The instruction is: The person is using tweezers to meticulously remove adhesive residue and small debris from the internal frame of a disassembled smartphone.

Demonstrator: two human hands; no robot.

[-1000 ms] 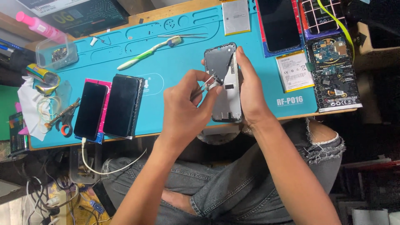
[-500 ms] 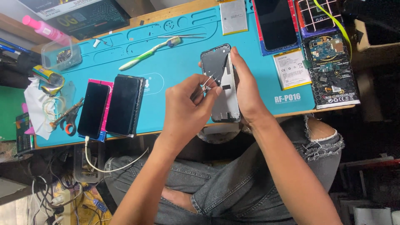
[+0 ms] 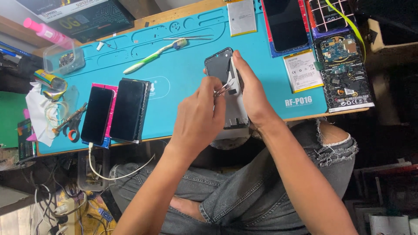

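Note:
My right hand point(image 3: 252, 93) grips an opened phone frame point(image 3: 220, 65) by its right edge, tilting it above the blue work mat point(image 3: 183, 74). The frame's dark inner side faces up, and its lower end rests near the table's front edge. My left hand point(image 3: 198, 119) pinches metal tweezers point(image 3: 222, 90) whose tips touch the middle of the frame. My fingers hide part of the frame's lower half.
Two dark phones point(image 3: 128, 109) lie at the mat's left, one with a white cable point(image 3: 104, 172). A green toothbrush point(image 3: 154, 56) lies at the back. A battery point(image 3: 301, 69), a circuit board point(image 3: 344, 72) and another phone point(image 3: 285, 21) sit to the right. Scissors point(image 3: 69, 124) lie far left.
Both hands keep their grips. The tweezer tips stay at the frame's middle, and the whole view has shifted only slightly.

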